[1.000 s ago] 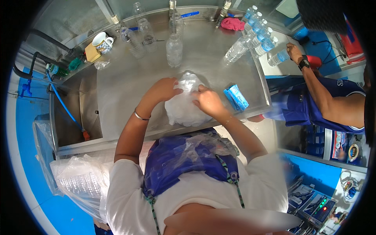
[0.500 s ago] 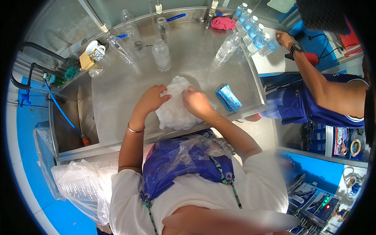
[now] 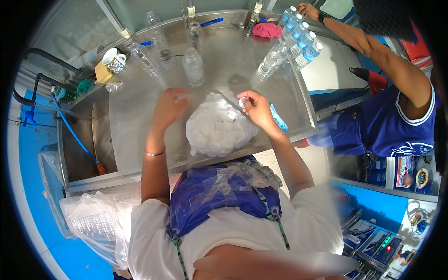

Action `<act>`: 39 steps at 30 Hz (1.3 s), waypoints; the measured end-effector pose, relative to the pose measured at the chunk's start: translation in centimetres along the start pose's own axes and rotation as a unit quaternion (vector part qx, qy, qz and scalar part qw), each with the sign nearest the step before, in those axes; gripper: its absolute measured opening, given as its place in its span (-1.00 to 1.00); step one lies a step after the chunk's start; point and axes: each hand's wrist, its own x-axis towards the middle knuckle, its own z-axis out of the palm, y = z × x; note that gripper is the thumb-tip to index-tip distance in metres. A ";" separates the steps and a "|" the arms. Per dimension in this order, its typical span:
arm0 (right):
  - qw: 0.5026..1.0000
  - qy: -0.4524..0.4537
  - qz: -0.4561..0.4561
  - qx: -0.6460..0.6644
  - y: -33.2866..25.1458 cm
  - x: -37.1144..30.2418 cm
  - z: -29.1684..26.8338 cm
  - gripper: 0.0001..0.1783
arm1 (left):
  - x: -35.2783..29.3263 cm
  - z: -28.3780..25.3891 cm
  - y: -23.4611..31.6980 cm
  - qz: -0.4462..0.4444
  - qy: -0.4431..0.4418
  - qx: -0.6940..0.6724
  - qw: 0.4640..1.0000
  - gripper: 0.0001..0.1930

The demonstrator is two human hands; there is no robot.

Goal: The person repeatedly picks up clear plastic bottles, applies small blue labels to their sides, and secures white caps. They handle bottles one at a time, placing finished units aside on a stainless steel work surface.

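Two bare hands of yours are over the shiny metal table [image 3: 128, 121], one on each side of a see-through bag [image 3: 217, 128]. The bag is full of small white caps, lies close to the table's near edge, and sits a bit nearer to you than your hands. One cap near its top right side shows clearly. Your right hand [image 3: 256, 112] is just beside the far right part of the bag. Its thumb and pointing finger are pinched on one white cap [image 3: 243, 102], with the round face showing. A blue packet [image 3: 278, 117] lies right by that wrist, which hides part of it. Your left hand [image 3: 171, 111] is up on the other side of the bag, a little apart from it. Its fingers look bent but are blurry, so you cannot tell if they are together or hold something. You wear a thin bracelet [image 3: 155, 153] on that arm.

Past your hands, a clear bottle [image 3: 193, 67] stands on the table, with more bare bottles behind it. Another clear bottle [image 3: 272, 63] is over to the right, next to five bottles with blue labels [image 3: 308, 55]. Another person's hand [image 3: 308, 10] is by the far end of that row. A pink cloth [image 3: 267, 31] lies near the back edge.
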 end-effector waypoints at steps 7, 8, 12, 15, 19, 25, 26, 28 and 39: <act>0.996 -0.030 0.071 0.052 2.4 1.9 0.9 -0.79 | 2.5 -7.5 -4.9 -0.091 0.197 0.043 0.975 -0.45; 0.995 -0.031 0.065 0.066 2.5 2.5 1.4 -0.80 | 3.5 -6.7 -5.6 -0.076 0.237 0.070 0.966 -0.34; 0.992 -0.063 0.066 0.092 1.9 4.3 3.6 -0.79 | 8.0 -3.8 -7.1 -0.029 0.357 0.124 0.926 0.07; 0.986 -0.082 0.085 0.118 1.6 4.7 4.4 -0.76 | 10.2 -1.1 -7.6 -0.071 0.391 0.088 0.914 0.10; 0.981 -0.080 0.096 0.149 1.9 4.7 4.4 -0.74 | 13.4 0.8 -9.6 -0.046 0.451 0.060 0.889 0.03; 0.988 -0.064 0.065 0.126 1.2 3.0 2.1 -0.70 | 10.8 -1.9 -9.1 -0.055 0.444 -0.033 0.894 -0.29; 0.991 -0.068 0.043 0.105 0.6 2.3 1.7 -0.68 | 8.6 -2.5 -7.5 -0.045 0.430 -0.087 0.897 -0.33; 0.994 -0.077 -0.001 0.075 -1.1 1.3 1.3 -0.60 | 4.1 -1.1 -2.8 -0.040 0.320 -0.230 0.918 -0.34; 0.995 0.039 -0.063 -0.066 -2.6 3.4 2.2 -0.31 | 3.2 7.9 8.3 0.203 0.097 -0.073 0.972 -0.27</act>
